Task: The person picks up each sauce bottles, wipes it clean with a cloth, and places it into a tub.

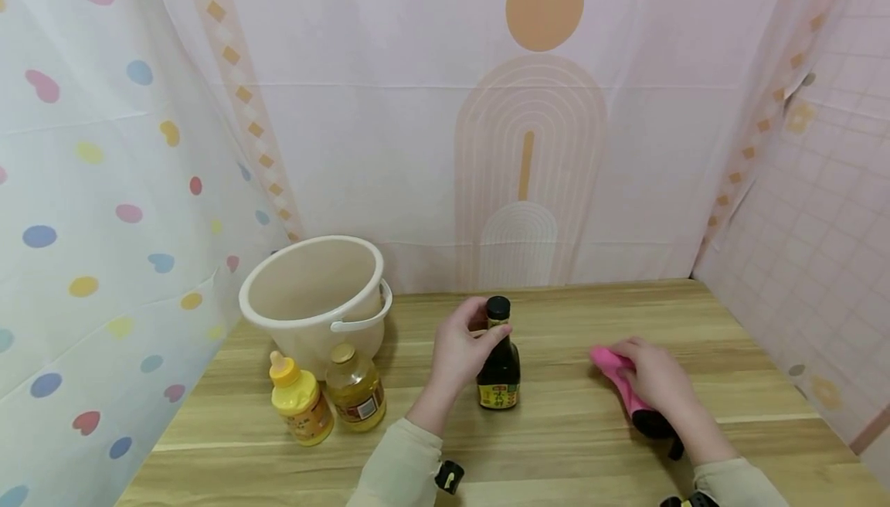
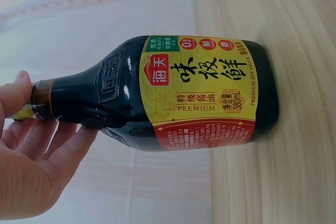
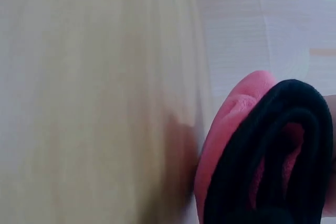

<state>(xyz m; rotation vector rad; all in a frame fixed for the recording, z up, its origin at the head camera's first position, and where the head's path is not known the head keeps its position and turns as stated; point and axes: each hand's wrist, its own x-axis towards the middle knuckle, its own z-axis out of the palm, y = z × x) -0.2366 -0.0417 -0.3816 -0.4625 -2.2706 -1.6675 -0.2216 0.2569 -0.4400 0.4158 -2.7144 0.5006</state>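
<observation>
My left hand [image 1: 462, 343] holds a dark soy sauce bottle [image 1: 499, 368] by its neck, below the black cap. The bottle is upright on the wooden table. In the left wrist view its yellow and red label [image 2: 205, 93] faces the camera, and the thumb and fingers [image 2: 68, 145] wrap the neck. To the right, my right hand [image 1: 657, 374] grips a soft pink piece of folded fabric [image 1: 619, 372] with a black edge, low over the table. In the right wrist view the black edge [image 3: 302, 95] folds over in layers beside the pink side [image 3: 231, 129]; I cannot tell what garment or cloth it is.
A cream bucket [image 1: 311, 321] with a white handle [image 1: 361, 324] stands at the back left. In front of it are a yellow squeeze bottle [image 1: 302, 406] and an oil bottle [image 1: 357, 391] with a gold cap. Patterned curtains [image 1: 389, 159] border the wooden table [image 1: 549, 445].
</observation>
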